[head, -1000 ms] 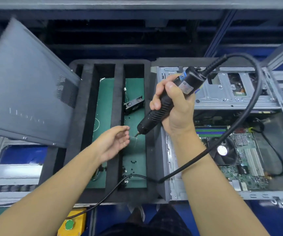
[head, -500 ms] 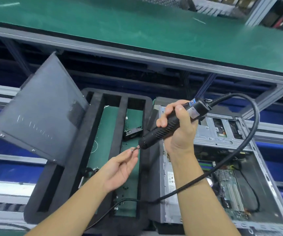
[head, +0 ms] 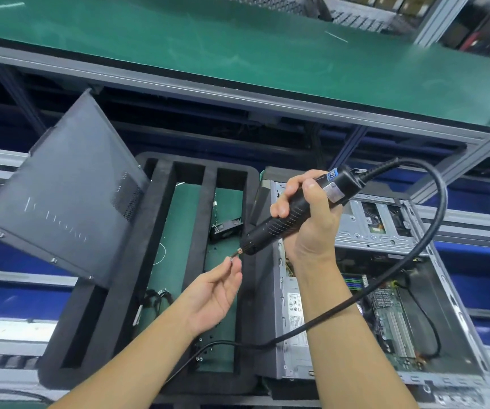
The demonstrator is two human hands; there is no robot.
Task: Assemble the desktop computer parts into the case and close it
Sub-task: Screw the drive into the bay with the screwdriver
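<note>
Computer case [head: 267,326] lies on its side at lower right, open face up, exposing the motherboard [head: 391,320] in its floor and the metal drive cage [head: 376,228] at its far end. Above the case's left wall, the right hand [head: 311,228] is curled round the black body of an electric screwdriver [head: 270,231], held tilted with the bit [head: 235,254] pointing down and to the left. The screwdriver's cable [head: 432,231] loops from its rear over the case and runs back under the right forearm. The left hand [head: 214,293], palm up, pinches a small screw [head: 231,260] between thumb and forefinger just at the bit's tip; whether screw and bit touch cannot be told. Both hands are raised over the boundary between the case and a black foam tray [head: 161,231] just beside it on the left. One slot of the tray holds a small fan [head: 226,227], and loose screws [head: 199,357] lie at its near end. The dark side panel [head: 61,202] leans tilted against the tray's left edge. A green bench [head: 238,54] runs across the far background.
</note>
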